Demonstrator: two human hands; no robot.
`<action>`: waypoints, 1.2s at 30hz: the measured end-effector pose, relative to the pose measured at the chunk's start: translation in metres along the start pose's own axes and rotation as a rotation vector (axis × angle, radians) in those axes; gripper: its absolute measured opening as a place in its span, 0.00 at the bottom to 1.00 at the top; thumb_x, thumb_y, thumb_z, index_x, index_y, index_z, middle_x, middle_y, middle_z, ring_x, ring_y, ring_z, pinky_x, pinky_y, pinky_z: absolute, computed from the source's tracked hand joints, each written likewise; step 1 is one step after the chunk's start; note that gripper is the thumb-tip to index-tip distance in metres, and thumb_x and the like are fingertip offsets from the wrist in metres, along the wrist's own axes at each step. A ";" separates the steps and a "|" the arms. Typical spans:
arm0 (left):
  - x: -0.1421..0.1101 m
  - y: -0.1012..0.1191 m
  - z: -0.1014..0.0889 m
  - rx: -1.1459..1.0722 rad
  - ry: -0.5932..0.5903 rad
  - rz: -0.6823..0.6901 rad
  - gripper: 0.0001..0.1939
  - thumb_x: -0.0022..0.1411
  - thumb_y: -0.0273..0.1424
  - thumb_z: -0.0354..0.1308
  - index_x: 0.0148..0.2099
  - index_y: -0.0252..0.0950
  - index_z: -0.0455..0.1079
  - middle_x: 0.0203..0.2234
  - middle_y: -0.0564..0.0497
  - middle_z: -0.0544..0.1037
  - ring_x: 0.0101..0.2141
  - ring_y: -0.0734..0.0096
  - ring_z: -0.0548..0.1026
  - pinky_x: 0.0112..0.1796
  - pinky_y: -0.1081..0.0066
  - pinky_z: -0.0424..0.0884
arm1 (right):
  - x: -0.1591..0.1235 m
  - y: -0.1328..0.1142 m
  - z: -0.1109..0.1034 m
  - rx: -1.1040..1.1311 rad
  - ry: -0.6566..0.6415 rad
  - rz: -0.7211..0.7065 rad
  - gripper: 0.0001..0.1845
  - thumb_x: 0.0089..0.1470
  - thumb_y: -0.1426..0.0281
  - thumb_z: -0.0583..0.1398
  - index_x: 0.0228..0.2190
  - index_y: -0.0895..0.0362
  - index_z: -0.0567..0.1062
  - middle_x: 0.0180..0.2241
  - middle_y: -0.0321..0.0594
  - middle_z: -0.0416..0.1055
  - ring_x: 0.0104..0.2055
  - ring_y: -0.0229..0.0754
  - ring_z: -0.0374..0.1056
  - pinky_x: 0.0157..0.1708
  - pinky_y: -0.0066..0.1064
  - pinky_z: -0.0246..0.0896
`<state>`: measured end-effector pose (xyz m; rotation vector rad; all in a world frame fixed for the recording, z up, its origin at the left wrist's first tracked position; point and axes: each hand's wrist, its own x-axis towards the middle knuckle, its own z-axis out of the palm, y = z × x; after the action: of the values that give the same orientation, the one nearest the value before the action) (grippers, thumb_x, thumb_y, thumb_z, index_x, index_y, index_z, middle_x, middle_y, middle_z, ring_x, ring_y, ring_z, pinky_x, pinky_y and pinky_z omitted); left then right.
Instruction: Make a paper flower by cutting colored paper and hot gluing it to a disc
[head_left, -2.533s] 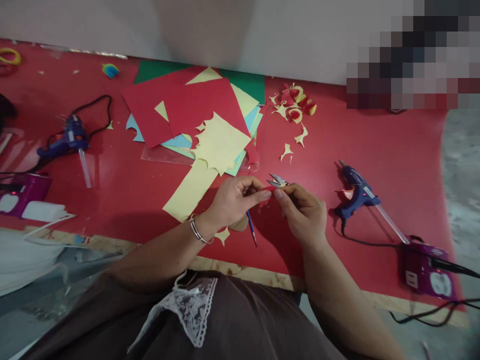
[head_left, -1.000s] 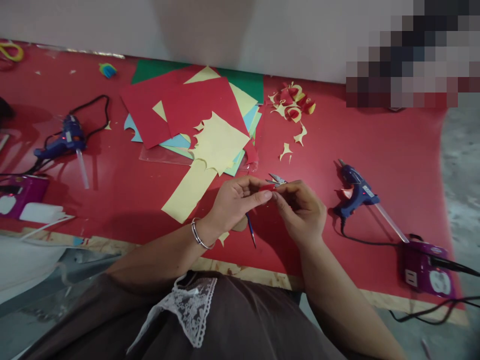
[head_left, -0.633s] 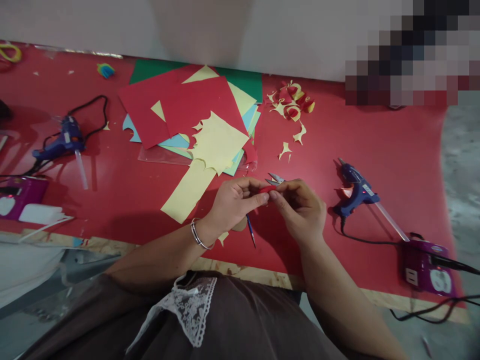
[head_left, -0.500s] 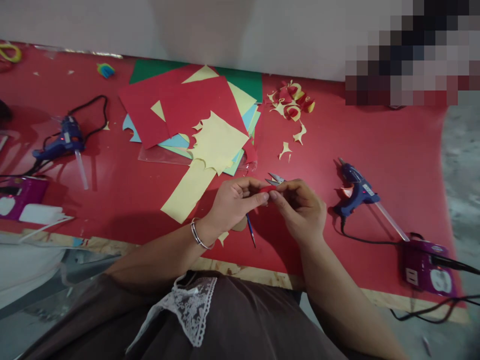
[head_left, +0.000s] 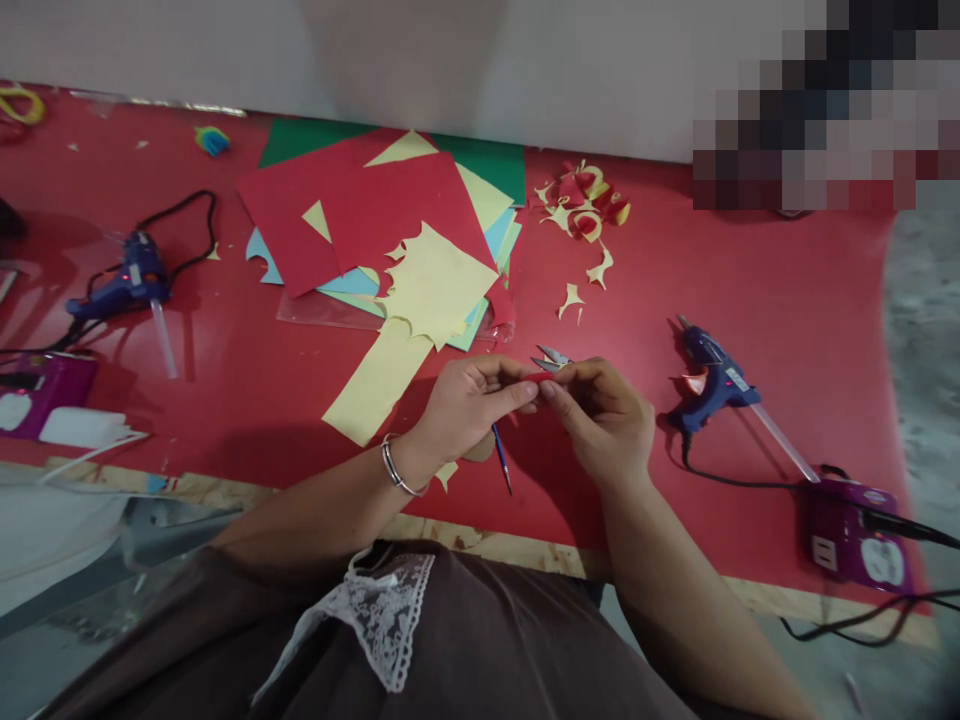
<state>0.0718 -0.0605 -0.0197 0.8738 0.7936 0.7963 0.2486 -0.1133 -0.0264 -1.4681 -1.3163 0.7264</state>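
Between the fingertips of both hands is a small red paper piece (head_left: pixel 538 378), its exact shape partly hidden. My left hand (head_left: pixel 474 402) pinches its left end, and my right hand (head_left: pixel 606 420) pinches the right end. Just beyond the fingers, scissor blades (head_left: pixel 551 358) show on the table; their handles are hidden by my right hand. A blue pen-like stick (head_left: pixel 502 460) lies below my hands, beside a brown piece (head_left: pixel 480 447) half covered by my left hand. Cut pale yellow paper (head_left: pixel 435 285) lies up and to the left.
Red, green and blue sheets (head_left: pixel 405 205) are stacked at the back. A heap of red and yellow cut pieces (head_left: pixel 583 200) lies right of them. Blue glue guns stand at right (head_left: pixel 712 375) and left (head_left: pixel 131 275), with cords and purple boxes (head_left: pixel 855 535). A pixelated patch covers the upper right.
Both hands stay in nearly the same place. The red paper piece between the fingertips has tilted slightly and looks thinner; the fingers have shifted only a little.
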 end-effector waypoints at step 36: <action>-0.004 0.008 -0.001 0.389 -0.069 0.168 0.16 0.75 0.45 0.63 0.40 0.37 0.77 0.30 0.49 0.83 0.31 0.70 0.82 0.37 0.70 0.78 | 0.001 0.002 -0.003 0.057 -0.035 0.039 0.13 0.61 0.58 0.72 0.37 0.54 0.82 0.27 0.32 0.72 0.24 0.34 0.63 0.24 0.29 0.59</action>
<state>0.0667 -0.0601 -0.0122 1.3220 0.8350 0.7657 0.2525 -0.1131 -0.0270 -1.4445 -1.2865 0.8115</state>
